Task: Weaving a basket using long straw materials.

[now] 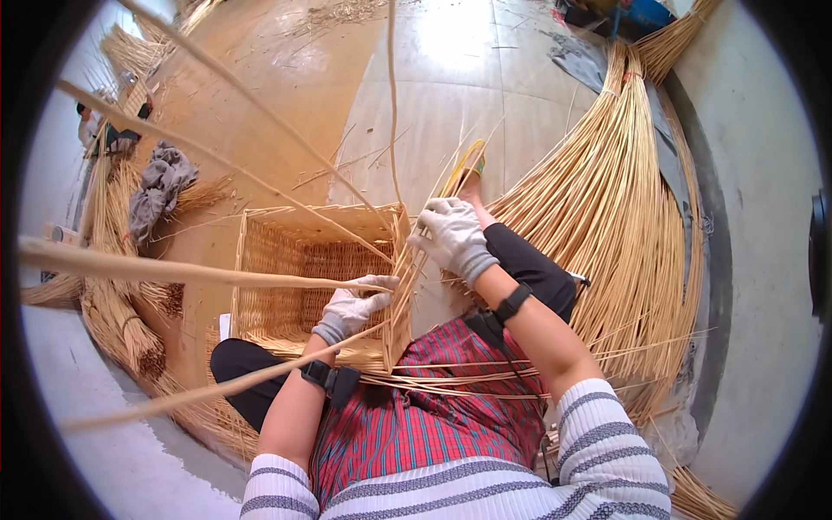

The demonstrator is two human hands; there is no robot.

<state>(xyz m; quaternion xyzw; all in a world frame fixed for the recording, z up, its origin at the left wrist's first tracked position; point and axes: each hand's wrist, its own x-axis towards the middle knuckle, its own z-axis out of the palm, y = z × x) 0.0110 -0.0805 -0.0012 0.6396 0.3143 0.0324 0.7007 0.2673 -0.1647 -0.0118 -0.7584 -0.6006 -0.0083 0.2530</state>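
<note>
A rectangular wicker basket (273, 260) lies on its side across my lap, its open mouth facing up and its woven wall to the right. My left hand (351, 310), in a pale work glove, grips that right wall from the inside, fingertips partly hidden behind rods. On the outer face of the same wall, my gloved right hand (452, 238) is closed around thin wicker rods (414, 260). Several long rods (217, 276) stick out from this wall to the left and upward. More thin rods (468, 381) lie across my checked apron.
A large fanned bundle of wicker rods (615, 217) leans at the right, beside the wall. Other bundles (130, 321) and a grey cloth (162, 191) are on the left. Scraps (342, 13) litter the floor at the far side. The long rods reach widely over the left side.
</note>
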